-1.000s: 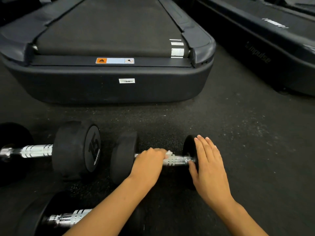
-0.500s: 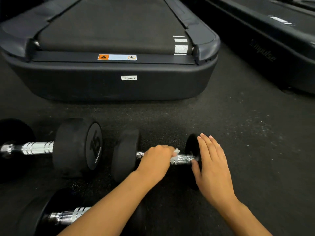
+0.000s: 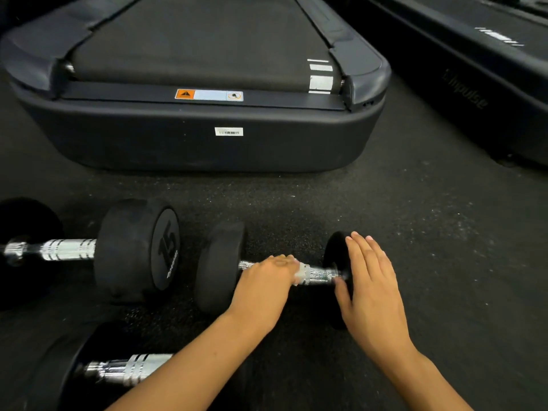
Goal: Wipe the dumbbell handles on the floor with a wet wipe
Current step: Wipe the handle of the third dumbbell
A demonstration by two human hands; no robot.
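A small black dumbbell [image 3: 219, 265] lies on the dark floor with a chrome handle [image 3: 320, 274]. My left hand [image 3: 267, 283] is curled over the handle's middle, pressing a white wet wipe [image 3: 301, 272] around it; only a corner of the wipe shows. My right hand [image 3: 370, 292] lies flat with straight fingers against the dumbbell's right weight [image 3: 333, 256], steadying it. A larger dumbbell marked 15 [image 3: 139, 250] lies to the left. A third dumbbell [image 3: 127, 369] sits at the bottom left, partly hidden under my left forearm.
A treadmill's rear end [image 3: 207, 143] stands just beyond the dumbbells. A second treadmill [image 3: 474, 84] runs along the right. Black speckled rubber floor [image 3: 444, 262] stretches to the right of my right hand.
My left hand slid a little back and forth along the handle with the wipe. The right hand stayed on the right weight. The camera shifted slightly.
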